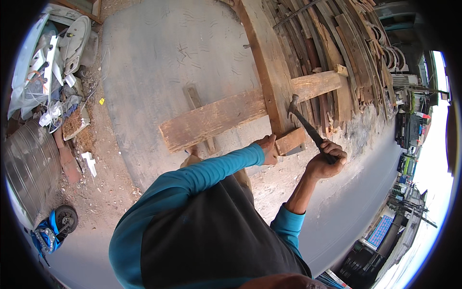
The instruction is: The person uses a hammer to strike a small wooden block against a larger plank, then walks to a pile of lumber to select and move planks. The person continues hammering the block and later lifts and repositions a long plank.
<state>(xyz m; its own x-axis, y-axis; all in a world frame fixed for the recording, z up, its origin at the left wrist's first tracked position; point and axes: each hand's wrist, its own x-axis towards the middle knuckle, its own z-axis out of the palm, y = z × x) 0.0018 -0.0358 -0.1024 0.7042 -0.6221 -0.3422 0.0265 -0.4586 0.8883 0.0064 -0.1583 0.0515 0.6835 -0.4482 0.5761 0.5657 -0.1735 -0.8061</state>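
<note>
We close our right hand [326, 163] around the dark handle of a hammer [312, 129], fingers wrapped over it, so the lower grip is partly covered. The hammer slants up and leftward from our fist, its head over the right edge of a long plank [264, 58]; we cannot tell whether metal touches wood. Our left hand [267, 149] lies at the near end of that plank, fingers bent against it; its fingertips are hard to make out, and we cannot tell whether they pinch anything small. The plank thus starts at our left hand and runs away from us until the upper edge of the view cuts it off.

Just right of the left hand, a short wooden block [291, 140] shows at the plank's end, part of it hidden. Beyond both hands, a thick beam [216, 115] passes under the plank, which covers its middle; its left part reaches out past our left forearm. A paler wooden piece [192, 96] shows on both sides of the beam, its middle hidden. Our teal left sleeve [207, 166] covers most of a foot.

Farther out, a grey sheet [149, 53] lies on the ground, stacked boards [332, 33] fill the upper right, and a ribbed drum [31, 166] stands at left, bent by the lens.
</note>
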